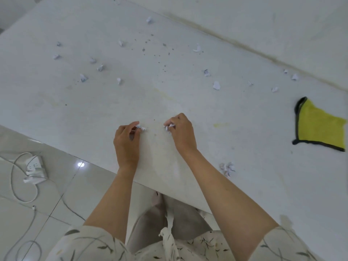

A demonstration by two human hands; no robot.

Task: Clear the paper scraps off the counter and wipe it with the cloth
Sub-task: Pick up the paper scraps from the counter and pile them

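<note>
Near the front edge of the counter [169, 25], both hands are down on the white surface, close together but apart. Left hand [126, 140]: fingers curled, pinching a crumpled paper scrap [141, 127] at the fingertips. Right hand [182, 132]: fingers likewise curled round another scrap [169, 127]. Task judged early: collecting is under way, wiping not started. Most of the scraps lie loose, one scatter across the far left [82, 77], another spread from the middle toward the far right [216, 85], and one near the wall at the back [149, 19]. A small heap of scraps [227, 168] sits just beside the right forearm, close to the front edge; whether it is a gathered pile cannot be told. Dark specks [160, 57] and faint yellowish marks [221, 125] show on the surface, so the wipe will have work to do. Yellow cloth [318, 127] with dark trim lies flat at the right, untouched, well apart from both hands. Room for moving: wide bare surface between hands and far scraps, nothing standing in the way. Edges: front edge runs diagonally under the forearms, so scraps swept toward the body could drop to the tiled floor [47, 194], where a power strip [34, 169] and its cable [15, 185] lie. Back is bounded by the wall join [244, 48].
</note>
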